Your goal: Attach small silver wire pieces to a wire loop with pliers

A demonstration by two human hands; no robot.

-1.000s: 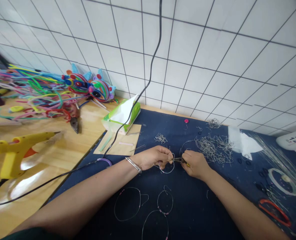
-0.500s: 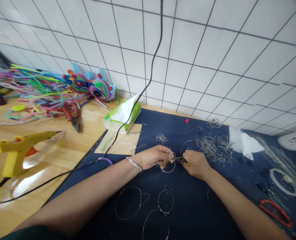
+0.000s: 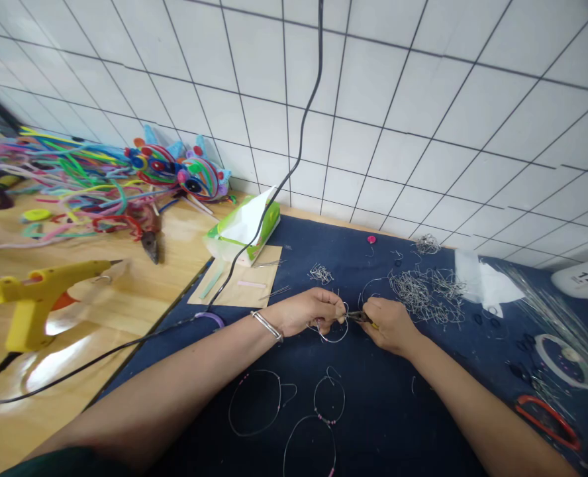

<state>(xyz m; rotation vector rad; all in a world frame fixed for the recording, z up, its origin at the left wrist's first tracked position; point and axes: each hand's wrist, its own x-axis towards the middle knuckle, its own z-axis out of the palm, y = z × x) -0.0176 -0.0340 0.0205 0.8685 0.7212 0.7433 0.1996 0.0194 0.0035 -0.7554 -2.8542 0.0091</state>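
Note:
My left hand [image 3: 308, 311] pinches a thin wire loop [image 3: 334, 331] over the dark blue mat [image 3: 403, 404]. My right hand [image 3: 389, 324] is closed round small yellow-handled pliers [image 3: 361, 318], whose jaws touch the loop between the two hands. A silver bangle [image 3: 267, 326] sits on my left wrist. Three finished wire rings with pink beads [image 3: 294, 407] lie on the mat just in front of the hands.
A pile of bent wire bits [image 3: 426, 291] lies behind my right hand. A yellow glue gun [image 3: 36, 298] with a black cable [image 3: 254, 245] stands on the wooden table at left, near a green tissue pack [image 3: 244, 228], dark pliers [image 3: 149, 244] and coloured pipe cleaners [image 3: 75, 182]. Red-handled tool [image 3: 547, 417] at right.
Almost nothing has moved; both hands stay together on the wire loop, with only a slight shift of the view.

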